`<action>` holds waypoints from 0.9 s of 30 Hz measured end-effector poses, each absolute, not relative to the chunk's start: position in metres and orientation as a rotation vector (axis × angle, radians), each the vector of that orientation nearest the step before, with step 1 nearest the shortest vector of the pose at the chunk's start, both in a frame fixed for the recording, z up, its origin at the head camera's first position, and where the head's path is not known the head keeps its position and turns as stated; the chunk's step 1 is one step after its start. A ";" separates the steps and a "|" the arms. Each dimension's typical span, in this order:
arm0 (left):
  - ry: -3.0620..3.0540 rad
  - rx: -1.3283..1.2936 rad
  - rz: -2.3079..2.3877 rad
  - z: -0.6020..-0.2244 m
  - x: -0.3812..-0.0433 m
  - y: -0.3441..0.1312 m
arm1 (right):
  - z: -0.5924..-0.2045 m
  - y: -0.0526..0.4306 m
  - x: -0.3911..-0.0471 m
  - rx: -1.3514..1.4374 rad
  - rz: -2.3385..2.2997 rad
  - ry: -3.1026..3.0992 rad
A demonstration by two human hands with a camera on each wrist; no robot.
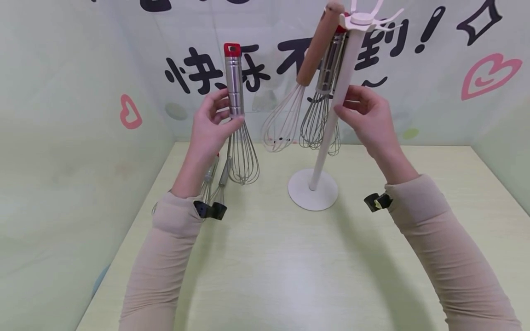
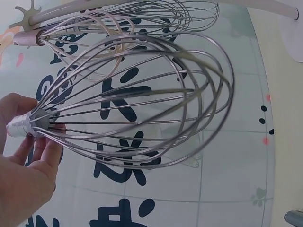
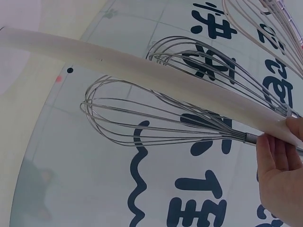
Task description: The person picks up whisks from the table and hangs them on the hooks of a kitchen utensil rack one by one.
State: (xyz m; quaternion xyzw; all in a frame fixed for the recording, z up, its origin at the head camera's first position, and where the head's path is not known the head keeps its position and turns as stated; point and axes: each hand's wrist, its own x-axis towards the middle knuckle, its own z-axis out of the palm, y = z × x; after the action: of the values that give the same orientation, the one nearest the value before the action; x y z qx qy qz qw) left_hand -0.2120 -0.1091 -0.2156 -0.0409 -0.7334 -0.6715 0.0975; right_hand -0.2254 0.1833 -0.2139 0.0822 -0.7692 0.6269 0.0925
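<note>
**Left hand grips a whisk, right hand pinches a stand**

The left hand (image 1: 213, 117) clamps its thumb and fingers on the steel-handled whisk (image 1: 236, 87), upright above the table's far left. The right hand (image 1: 368, 115) is closed round the white stand (image 1: 331, 124), at far centre; hanging whisks (image 1: 319, 50) flank its pole on the left. Smaller whisks (image 1: 225, 174) lie far left, partly behind the forearm. The pale tabletop (image 1: 269, 276) spreads broadly nearward and right, edged by the printed backdrop (image 1: 447, 124) at the far side and walls left and right.

Whisks (image 1: 316, 50) hang from the stand (image 1: 324, 147), right of other whisks (image 1: 224, 174) on the table (image 1: 265, 257).
</note>
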 end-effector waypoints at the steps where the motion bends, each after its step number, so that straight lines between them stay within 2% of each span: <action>1: -2.175 -0.123 -1.984 -0.216 -0.212 -0.109 | -0.214 0.183 -0.226 0.253 1.841 -2.286; 27: -2.093 -0.227 -1.997 -0.204 -0.203 -0.104 | -0.215 0.174 -0.229 0.242 1.825 -2.223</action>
State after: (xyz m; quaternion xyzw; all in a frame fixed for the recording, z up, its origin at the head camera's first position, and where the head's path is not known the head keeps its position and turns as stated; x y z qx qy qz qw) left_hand -0.2032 -0.1044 -0.2043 -0.0776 -0.7161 -0.6833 0.1196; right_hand -0.2294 0.1745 -0.2154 0.0831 -0.7639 0.6272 0.1272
